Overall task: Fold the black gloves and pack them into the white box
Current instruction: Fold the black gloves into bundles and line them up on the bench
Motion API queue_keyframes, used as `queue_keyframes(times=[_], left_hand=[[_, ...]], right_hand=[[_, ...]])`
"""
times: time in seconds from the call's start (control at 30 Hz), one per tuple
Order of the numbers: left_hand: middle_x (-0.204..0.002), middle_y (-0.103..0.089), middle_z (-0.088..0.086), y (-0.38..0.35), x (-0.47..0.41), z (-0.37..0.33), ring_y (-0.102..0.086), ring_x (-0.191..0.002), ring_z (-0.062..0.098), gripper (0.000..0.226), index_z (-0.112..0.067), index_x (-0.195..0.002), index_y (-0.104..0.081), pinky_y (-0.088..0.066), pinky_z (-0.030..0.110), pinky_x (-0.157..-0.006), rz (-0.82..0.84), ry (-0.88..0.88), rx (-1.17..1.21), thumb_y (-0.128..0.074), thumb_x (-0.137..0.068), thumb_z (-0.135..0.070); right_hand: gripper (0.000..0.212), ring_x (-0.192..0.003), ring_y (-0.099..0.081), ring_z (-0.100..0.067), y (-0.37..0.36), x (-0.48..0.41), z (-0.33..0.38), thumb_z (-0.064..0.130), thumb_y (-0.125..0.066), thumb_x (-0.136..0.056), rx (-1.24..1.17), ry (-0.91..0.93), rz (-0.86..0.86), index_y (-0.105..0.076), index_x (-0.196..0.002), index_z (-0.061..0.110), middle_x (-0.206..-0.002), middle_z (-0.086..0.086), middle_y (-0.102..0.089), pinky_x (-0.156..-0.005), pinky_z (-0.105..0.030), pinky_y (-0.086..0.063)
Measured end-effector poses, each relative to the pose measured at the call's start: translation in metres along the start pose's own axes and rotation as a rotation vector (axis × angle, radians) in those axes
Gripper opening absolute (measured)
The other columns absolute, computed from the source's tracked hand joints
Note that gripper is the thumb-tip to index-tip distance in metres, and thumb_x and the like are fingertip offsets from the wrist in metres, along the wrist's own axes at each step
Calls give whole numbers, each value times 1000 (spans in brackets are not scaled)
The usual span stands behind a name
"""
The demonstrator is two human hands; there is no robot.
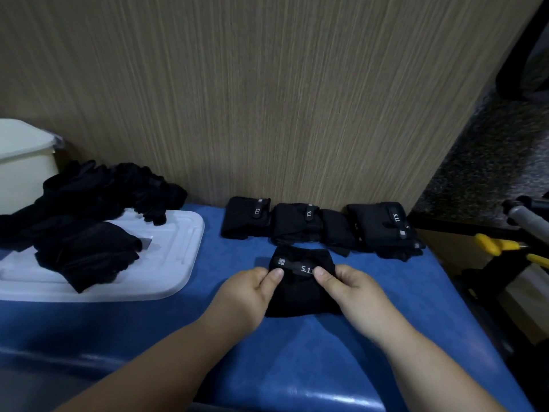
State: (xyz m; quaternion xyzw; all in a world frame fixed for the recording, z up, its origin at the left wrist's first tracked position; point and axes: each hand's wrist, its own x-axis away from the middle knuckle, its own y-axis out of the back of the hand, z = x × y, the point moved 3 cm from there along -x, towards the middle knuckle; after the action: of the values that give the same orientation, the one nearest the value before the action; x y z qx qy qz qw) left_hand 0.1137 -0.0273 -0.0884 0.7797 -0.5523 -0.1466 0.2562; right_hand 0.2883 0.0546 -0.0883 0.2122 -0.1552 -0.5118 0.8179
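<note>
Black glove (300,295), folded on the blue surface (297,367), is pinched by left hand (246,289) and right hand (356,289).

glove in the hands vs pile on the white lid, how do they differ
The glove is folded square; the pile is loose, crumpled. The glove lies on the table, held by left hand and right hand; the pile sits untouched on the lid. Both are black.

Left grip (248,289), right grip (356,289) — both pinching.
</note>
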Motion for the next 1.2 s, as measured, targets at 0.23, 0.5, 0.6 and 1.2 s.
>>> queue_keyframes(times=[0.23,0.5,0.6,1.2], left_hand=[[-77,-59,1,-1,0,-1,-57,-76,16,20,-17,-98,-49,-46,32,-72,-52,-19,-80,-45,-98,-37],[-65,-54,-6,-1,4,-2,-57,-67,12,37,-25,-132,-34,-47,27,-65,-112,-83,-217,-43,-98,-39],[-84,-58,-5,-2,6,0,-56,-89,13,47,-23,-135,-30,-47,26,-79,-211,-172,-337,-48,-95,-40],[-157,-6,-24,-13,6,8,2,-141,-10,79,-37,-151,-7,0,19,-118,174,-502,-603,4,-77,-63]], right_hand=[[35,-52,-47,-4,-1,1,3,44,-61,-88,177,58,-118,-39,-115,34,-52,7,-46,-50,-17,-30],[32,-50,-42,-2,7,1,1,38,-74,-79,151,59,-6,-46,-91,28,-57,8,-48,-56,-22,-35],[29,-51,-38,-6,7,1,-2,41,-71,-81,205,59,8,-46,-88,27,-54,9,-41,-55,-24,-34],[55,-143,-5,3,-10,12,18,19,-40,-100,609,406,82,-23,-149,38,-154,25,-5,-117,-24,-16]])
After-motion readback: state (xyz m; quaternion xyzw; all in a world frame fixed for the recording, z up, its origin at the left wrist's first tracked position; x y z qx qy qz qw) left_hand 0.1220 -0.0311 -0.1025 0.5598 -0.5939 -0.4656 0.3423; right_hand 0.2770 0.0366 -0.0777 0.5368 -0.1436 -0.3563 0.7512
